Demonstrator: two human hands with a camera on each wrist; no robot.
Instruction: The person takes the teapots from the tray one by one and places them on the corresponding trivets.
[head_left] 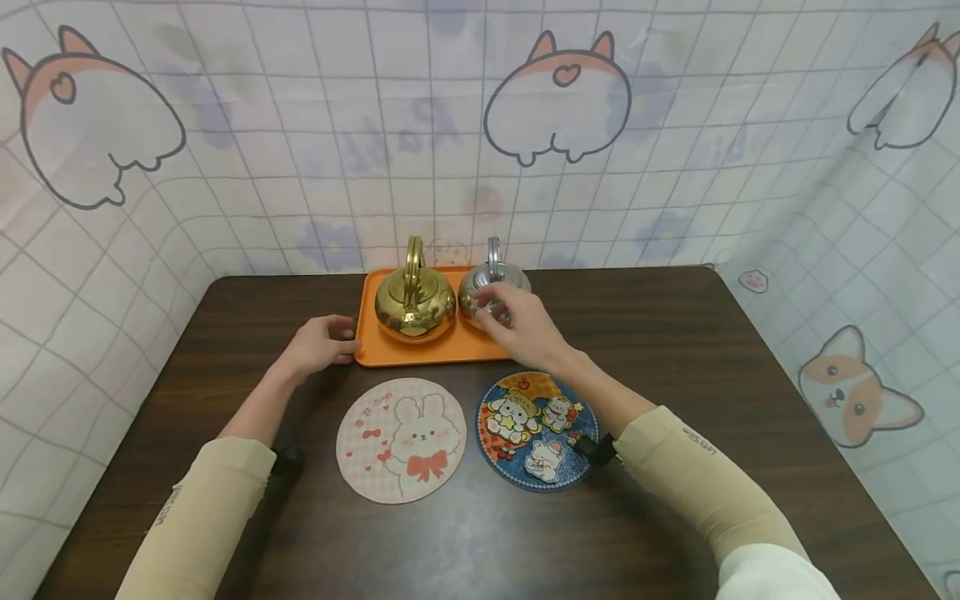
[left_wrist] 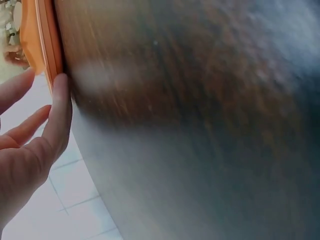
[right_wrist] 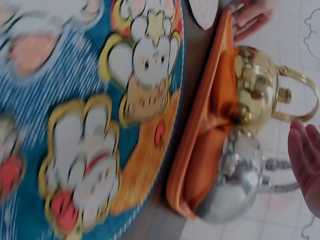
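Note:
A gold kettle and a smaller silver kettle, both with upright hoop handles, stand side by side on an orange tray at the back of the table. My left hand is at the tray's left edge. In the left wrist view, one fingertip touches the tray's rim, and the fingers are fairly straight. Over the front of the silver kettle hovers my right hand, its fingers loosely bent with nothing between them. The right wrist view has its fingers close to the two handles.
In front of the tray lie two round mats, a pink one with a rabbit on the left and a blue one with cartoon animals on the right. A printed tile-pattern curtain surrounds the dark wooden table.

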